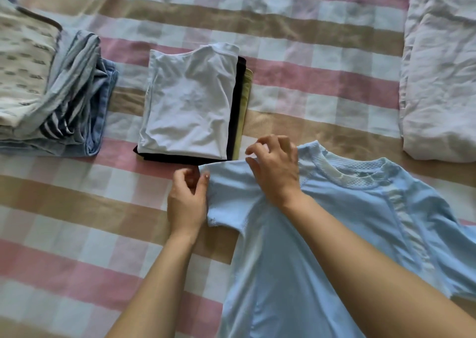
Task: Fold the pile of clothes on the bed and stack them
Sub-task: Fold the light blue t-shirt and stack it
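Observation:
A light blue T-shirt (322,234) lies spread on the checked bedsheet at the lower right, collar pointing away from me. My left hand (186,201) pinches the outer edge of its left sleeve with thumb and fingers. My right hand (275,167) rests on the shoulder of the same sleeve, fingers curled, pinching the top edge of the fabric. Just beyond the hands sits a folded stack (190,103): a white T-shirt on top, a black garment and an olive one beneath.
At the far left lies a second pile (51,90) of folded blue, striped and patterned clothes. A crumpled white quilt (440,67) fills the right edge. The pink, tan and white checked sheet (77,234) covers the bed.

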Demonstrator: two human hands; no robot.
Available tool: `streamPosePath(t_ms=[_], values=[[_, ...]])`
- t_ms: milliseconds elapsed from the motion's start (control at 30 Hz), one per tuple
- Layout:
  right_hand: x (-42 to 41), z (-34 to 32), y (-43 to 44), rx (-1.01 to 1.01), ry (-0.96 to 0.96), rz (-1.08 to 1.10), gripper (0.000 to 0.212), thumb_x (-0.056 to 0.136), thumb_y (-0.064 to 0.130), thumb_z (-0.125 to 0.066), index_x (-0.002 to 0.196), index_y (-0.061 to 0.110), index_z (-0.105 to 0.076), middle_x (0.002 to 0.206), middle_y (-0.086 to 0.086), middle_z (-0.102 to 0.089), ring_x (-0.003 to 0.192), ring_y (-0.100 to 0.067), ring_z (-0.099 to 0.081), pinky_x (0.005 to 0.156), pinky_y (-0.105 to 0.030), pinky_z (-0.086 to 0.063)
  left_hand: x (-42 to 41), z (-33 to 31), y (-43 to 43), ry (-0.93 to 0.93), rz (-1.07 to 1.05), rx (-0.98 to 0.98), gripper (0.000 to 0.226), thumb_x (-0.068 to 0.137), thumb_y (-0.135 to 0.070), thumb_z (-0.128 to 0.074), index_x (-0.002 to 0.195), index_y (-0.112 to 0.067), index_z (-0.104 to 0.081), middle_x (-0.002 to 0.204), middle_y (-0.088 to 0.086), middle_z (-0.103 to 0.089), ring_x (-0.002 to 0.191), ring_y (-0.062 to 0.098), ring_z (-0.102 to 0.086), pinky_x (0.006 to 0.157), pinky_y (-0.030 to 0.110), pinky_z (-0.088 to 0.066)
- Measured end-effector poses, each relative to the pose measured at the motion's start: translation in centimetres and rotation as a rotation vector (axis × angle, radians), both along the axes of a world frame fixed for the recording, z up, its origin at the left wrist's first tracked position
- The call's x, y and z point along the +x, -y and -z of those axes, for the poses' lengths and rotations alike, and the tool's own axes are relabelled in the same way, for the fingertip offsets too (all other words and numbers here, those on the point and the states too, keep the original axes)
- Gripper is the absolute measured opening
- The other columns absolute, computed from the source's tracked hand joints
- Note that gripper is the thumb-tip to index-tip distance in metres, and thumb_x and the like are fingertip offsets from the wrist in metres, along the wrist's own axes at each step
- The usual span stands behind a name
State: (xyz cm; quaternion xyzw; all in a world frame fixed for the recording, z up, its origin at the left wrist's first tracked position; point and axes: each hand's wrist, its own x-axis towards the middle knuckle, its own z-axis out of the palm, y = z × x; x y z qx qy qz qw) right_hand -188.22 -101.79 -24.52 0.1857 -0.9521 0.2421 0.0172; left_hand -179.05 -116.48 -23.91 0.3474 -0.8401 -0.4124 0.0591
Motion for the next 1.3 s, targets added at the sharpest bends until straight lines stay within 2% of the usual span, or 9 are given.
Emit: streamPosePath(t_ms=[133, 267, 500, 700, 833, 933, 1133, 1200, 1300], values=[[0.9, -0.9, 1.9, -0.128, -0.067, -0.286, 0.011, 0.072, 0.016, -0.07, 0.08, 0.009, -0.07, 0.076, -0.013, -0.061, 0.069, -0.031, -0.061, 0.046, -0.032, -0.047, 3.3, -0.6, -0.9, 0.202, -0.07, 0.15, 0.024, 0.077, -0.034, -0.073, 0.088, -0.019, -0.058, 0.075, -0.008, -0.06, 0.073, 0.012, -0.058, 0.061, 0.02, -0.04], [1.1, -0.6, 4.9, 0.114, 0.236, -0.395, 0.039, 0.078, 0.025, -0.068, 0.116, 0.022, -0.058, 0.107, -0.008, -0.05, 0.098, -0.027, -0.051, 0.059, -0.033, -0.033, 4.7, -0.9, -2.9, 0.291, -0.133, 0.252, 0.024, 0.073, -0.024, -0.077, 0.087, -0.02, -0.057, 0.077, -0.004, -0.061, 0.071, 0.011, -0.058, 0.061, 0.027, -0.044], [0.7, -1.9, 6.9, 0.261, 0.27, -0.439, 0.032, 0.087, 0.008, -0.051, 0.117, 0.019, -0.052, 0.118, -0.01, -0.04, 0.108, -0.029, -0.045, 0.068, -0.035, -0.03, 5.0, -0.3, -4.8, 0.222, -0.209, 0.071, 0.016, 0.08, -0.013, -0.069, 0.086, -0.005, -0.057, 0.088, 0.011, -0.055, 0.078, 0.026, -0.051, 0.066, 0.03, -0.036], [0.6, -2.5, 7.4, 0.394, 0.251, -0.51, 0.038, 0.089, 0.01, -0.05, 0.125, 0.02, -0.046, 0.125, -0.009, -0.036, 0.113, -0.027, -0.043, 0.074, -0.035, -0.028, 5.7, 0.4, -4.1, 0.095, -0.481, 0.439, 0.013, 0.082, -0.01, -0.068, 0.088, -0.004, -0.057, 0.089, 0.022, -0.066, 0.081, 0.036, -0.064, 0.075, 0.046, -0.054], [0.1, -2.5, 8.3, 0.392, 0.345, -0.465, 0.033, 0.087, 0.011, -0.057, 0.119, 0.019, -0.055, 0.122, -0.007, -0.04, 0.114, -0.026, -0.044, 0.075, -0.036, -0.03, 5.8, 0.3, -4.0, 0.018, -0.628, 0.684, 0.014, 0.081, -0.003, -0.067, 0.087, -0.009, -0.057, 0.083, 0.014, -0.067, 0.064, 0.024, -0.064, 0.053, 0.026, -0.056], [-0.3, -2.8, 6.9, 0.154, 0.447, -0.401, 0.023, 0.082, 0.016, -0.066, 0.105, 0.019, -0.062, 0.112, -0.007, -0.048, 0.105, -0.027, -0.05, 0.072, -0.034, -0.034, 5.8, -0.3, -4.0, -0.025, -0.654, 0.743, 0.014, 0.081, 0.001, -0.065, 0.088, -0.008, -0.058, 0.082, 0.011, -0.067, 0.056, 0.013, -0.064, 0.051, 0.019, -0.055], [-0.3, -5.2, -0.4, -0.415, 0.581, -0.269, 0.018, 0.072, 0.002, -0.073, 0.082, 0.013, -0.063, 0.071, 0.01, -0.054, 0.062, -0.008, -0.046, 0.063, -0.026, -0.041, 6.4, -3.4, -5.4, -0.195, -0.346, 0.348, 0.027, 0.076, 0.001, -0.071, 0.073, -0.025, -0.066, 0.069, -0.006, -0.069, 0.064, 0.007, -0.063, 0.058, 0.011, -0.049], [0.3, -6.0, -3.5, -0.495, 0.545, -0.248, 0.025, 0.07, -0.004, -0.072, 0.088, 0.011, -0.065, 0.074, 0.01, -0.057, 0.06, -0.008, -0.049, 0.061, -0.013, -0.039, 7.0, -4.4, -6.6, -0.241, -0.141, 0.175, 0.031, 0.074, -0.002, -0.073, 0.076, -0.032, -0.066, 0.072, -0.013, -0.068, 0.065, 0.001, -0.062, 0.061, 0.009, -0.046], [1.4, -6.1, -8.2, -0.465, 0.435, -0.24, 0.031, 0.065, -0.017, -0.066, 0.082, 0.008, -0.068, 0.075, 0.003, -0.061, 0.069, -0.013, -0.054, 0.063, -0.013, -0.042, 7.6, -4.7, -8.3, -0.355, 0.286, -0.114, 0.026, 0.074, -0.006, -0.068, 0.083, -0.029, -0.061, 0.079, -0.013, -0.061, 0.073, 0.004, -0.057, 0.067, 0.016, -0.044]])
